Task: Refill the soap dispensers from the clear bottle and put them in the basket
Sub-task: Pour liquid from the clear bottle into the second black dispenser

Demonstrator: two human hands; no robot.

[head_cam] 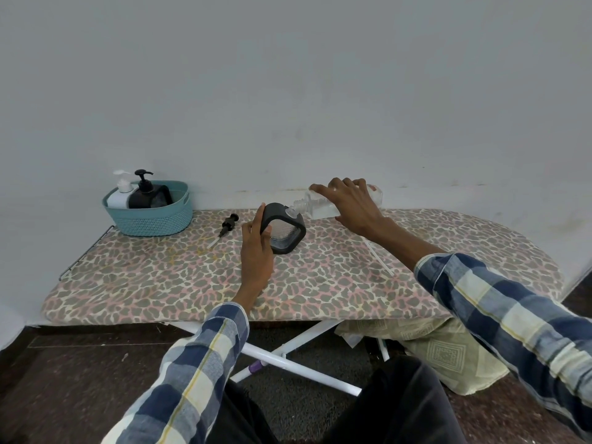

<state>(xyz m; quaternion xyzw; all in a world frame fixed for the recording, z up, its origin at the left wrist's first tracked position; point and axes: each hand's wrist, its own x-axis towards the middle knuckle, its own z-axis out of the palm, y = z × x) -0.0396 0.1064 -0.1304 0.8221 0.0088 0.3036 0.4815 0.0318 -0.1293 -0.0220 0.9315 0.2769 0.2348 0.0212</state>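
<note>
Mostly clear: right hand [347, 200] gripped tipped clear bottle [323, 203] at black dispenser [283, 230] steadied by left hand [256, 248] mid-board; basket [150, 209] held white and black dispensers, third item hidden.

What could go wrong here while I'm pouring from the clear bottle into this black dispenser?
The clear bottle, tipped nearly flat in the right hand, meets a small opening on the black dispenser; soap could miss and soak the ironing board cover. The left hand grips only one edge, so the dispenser might tip. The loose pump could roll away.
</note>
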